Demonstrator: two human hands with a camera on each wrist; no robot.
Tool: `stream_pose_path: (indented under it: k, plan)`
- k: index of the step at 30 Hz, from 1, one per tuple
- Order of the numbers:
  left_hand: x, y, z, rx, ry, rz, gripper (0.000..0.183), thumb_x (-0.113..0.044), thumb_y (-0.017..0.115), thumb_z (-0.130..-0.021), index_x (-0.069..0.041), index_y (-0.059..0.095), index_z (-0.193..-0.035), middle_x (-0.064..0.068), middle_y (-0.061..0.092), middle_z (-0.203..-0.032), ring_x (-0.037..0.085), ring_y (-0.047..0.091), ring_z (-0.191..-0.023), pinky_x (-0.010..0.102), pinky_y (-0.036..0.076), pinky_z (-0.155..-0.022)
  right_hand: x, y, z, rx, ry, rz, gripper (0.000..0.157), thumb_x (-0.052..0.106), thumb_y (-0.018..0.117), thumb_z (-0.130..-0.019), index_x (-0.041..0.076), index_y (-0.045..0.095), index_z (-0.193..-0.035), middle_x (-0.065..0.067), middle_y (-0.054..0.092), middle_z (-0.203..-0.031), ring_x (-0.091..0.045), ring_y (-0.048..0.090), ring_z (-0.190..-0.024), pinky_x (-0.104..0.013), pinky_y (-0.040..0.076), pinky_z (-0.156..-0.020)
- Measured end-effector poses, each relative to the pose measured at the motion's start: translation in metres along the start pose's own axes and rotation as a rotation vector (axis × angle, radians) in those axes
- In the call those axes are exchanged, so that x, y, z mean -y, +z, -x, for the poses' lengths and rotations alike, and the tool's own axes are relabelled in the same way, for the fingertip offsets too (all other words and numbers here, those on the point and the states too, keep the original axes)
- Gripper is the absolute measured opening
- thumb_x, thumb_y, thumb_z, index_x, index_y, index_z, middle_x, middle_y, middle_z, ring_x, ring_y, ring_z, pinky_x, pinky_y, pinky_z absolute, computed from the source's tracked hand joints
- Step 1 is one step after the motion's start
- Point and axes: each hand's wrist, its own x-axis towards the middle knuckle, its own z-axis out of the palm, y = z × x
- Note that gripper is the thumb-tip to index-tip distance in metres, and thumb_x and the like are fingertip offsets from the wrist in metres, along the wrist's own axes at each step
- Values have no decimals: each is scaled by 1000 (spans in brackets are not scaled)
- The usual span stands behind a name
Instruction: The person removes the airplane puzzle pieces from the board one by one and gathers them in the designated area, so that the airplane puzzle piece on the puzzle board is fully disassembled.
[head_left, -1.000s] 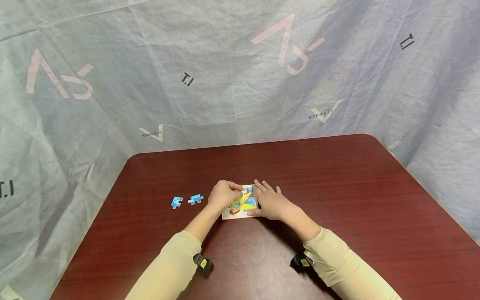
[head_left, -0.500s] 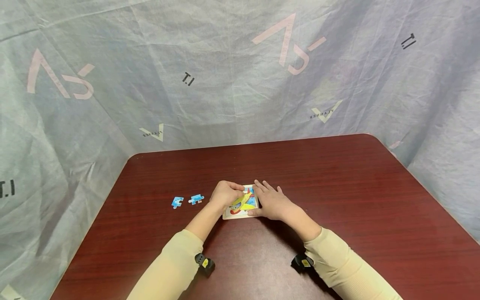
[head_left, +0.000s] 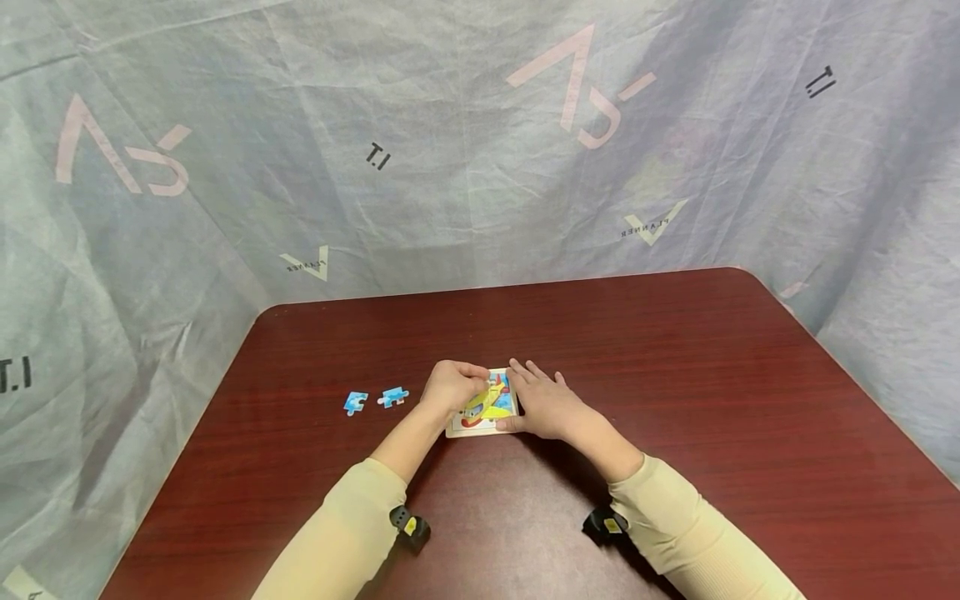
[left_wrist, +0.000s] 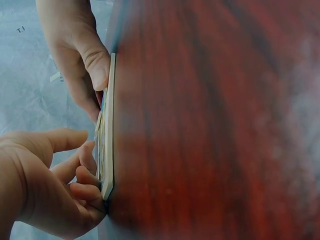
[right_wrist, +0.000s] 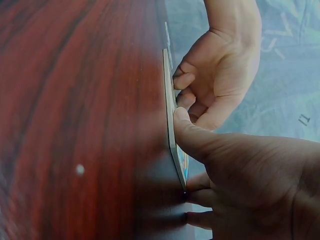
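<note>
A small puzzle board (head_left: 468, 432) with a light wooden rim lies flat on the table, showing a yellow and red airplane on blue. Over its left part, my left hand (head_left: 448, 387) has thumb and forefinger together, pinching at a puzzle piece (left_wrist: 97, 125) that stands slightly tilted above the board; the fingers mostly hide it. Its other fingers curl by the board's side. My right hand (head_left: 547, 407) spreads across the board's right end, thumb (right_wrist: 182, 117) pressing on the near rim and straight fingers reaching to the far corner.
Two loose blue puzzle pieces, one farther left (head_left: 356, 404) and one nearer the board (head_left: 392, 397), lie left of my left hand. The dark red wooden table (head_left: 637, 350) ends at a grey cloth backdrop (head_left: 450, 150). Black cameras sit on both wrists.
Both hands stay in nearly the same place on the board. The whole view shifts very slightly; the loose pieces have not moved.
</note>
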Motion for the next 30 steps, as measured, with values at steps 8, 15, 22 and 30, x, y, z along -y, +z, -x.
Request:
stream_pose_path:
  k: [8,15,22,30]
  plan:
    - [-1,1,5,-34,61,-60,16,-15,76,-91,-11,79,-106,2,73,-111,22,64,-103,41,52,-86,2,-2,1,6,-4,0,93,52,70,-92,-1,30,-157,-16,22,-165,-37,19,-151,-68,20,-113]
    - [-4,5,6,-82,78,-174,16,-21,80,-88,-16,79,-104,-4,76,-95,17,68,-92,44,50,-80,1,-2,2,6,0,3,93,53,70,-92,0,29,-157,-16,22,-165,-36,18,-151,-68,19,-114]
    - [-6,8,5,-104,55,-187,22,-21,81,-86,-17,78,-107,-3,77,-95,18,71,-97,49,47,-87,1,0,1,3,-2,10,94,54,70,-91,0,30,-157,-16,22,-165,-36,19,-151,-68,19,-113]
    - [-6,10,3,-99,46,-209,24,-22,81,-86,-20,78,-110,-4,77,-98,17,70,-97,49,47,-87,1,-1,1,6,-3,9,94,54,70,-91,0,30,-157,-17,22,-165,-37,18,-151,-68,20,-113]
